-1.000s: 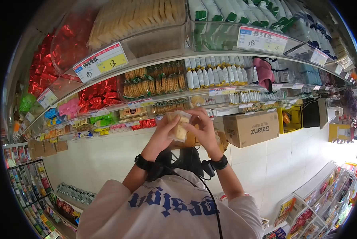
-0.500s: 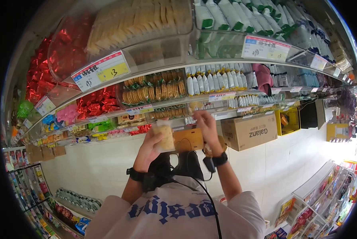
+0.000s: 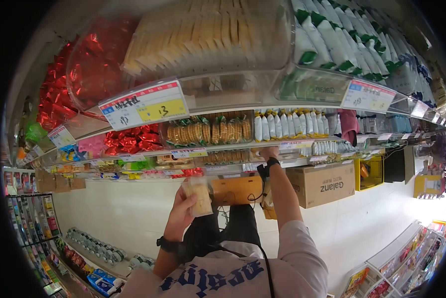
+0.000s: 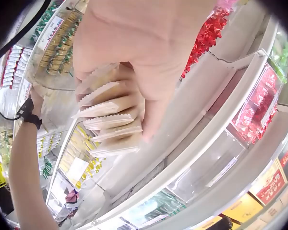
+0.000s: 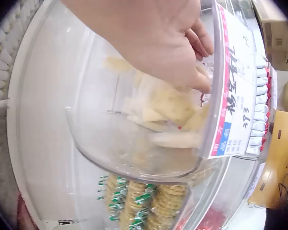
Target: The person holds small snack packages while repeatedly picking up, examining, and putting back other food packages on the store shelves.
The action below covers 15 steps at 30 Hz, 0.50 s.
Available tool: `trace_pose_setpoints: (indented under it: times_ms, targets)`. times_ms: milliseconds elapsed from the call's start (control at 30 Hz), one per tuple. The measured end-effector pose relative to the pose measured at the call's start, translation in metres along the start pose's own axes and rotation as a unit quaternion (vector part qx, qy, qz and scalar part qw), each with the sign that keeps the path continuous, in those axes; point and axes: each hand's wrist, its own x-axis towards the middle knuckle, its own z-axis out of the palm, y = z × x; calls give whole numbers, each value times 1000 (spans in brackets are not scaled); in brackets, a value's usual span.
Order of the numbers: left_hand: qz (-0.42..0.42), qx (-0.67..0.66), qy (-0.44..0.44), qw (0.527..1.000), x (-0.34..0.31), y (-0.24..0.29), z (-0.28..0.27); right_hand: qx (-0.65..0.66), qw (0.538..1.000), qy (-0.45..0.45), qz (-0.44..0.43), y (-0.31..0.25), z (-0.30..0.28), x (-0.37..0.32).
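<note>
My left hand grips a stack of flat biscuit packets in clear wrappers, held over the floor below the shelves. In the left wrist view, the crimped edges of several packets fan out between fingers and thumb. Forward at the lower shelf is my right hand. The right wrist view has it inside a clear plastic bin, fingers bent down over loose pale biscuit packets, blurred there. I cannot tell whether the fingers pinch one. A price card fronts that bin.
Round biscuits in clear wrap and white packets fill neighbouring bins. An upper shelf edge with a price card juts out above. On the floor stand a Galanz carton, a yellow basket and an orange-brown box.
Both hands were together at the packets a second ago. Since then the right hand has let go and reached forward into the shelf bin, while the left keeps the stack, now lower and further left.
</note>
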Motion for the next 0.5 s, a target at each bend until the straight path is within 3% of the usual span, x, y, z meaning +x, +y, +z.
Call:
trace_pose_setpoints:
  times_ms: [67,167,233,300,400,500]
  targets:
    - [6,3,13,1000,-2,3,-8,-23,999,-23,-43,6,-6,-2]
    - [18,26,37,999,-2,12,-7,65,992,-50,-93,15,-32,-19]
    - [37,29,17,999,0,20,1,99,984,39,-145,27,-29,-28]
    - [40,17,-10,999,2,28,14,82,979,104,-158,28,-72,-76]
    - [36,-5,-37,999,5,44,32,173,960,153,-158,27,-124,-157]
    - [55,37,-81,995,3,67,59,405,897,-3,-177,8,-199,-264]
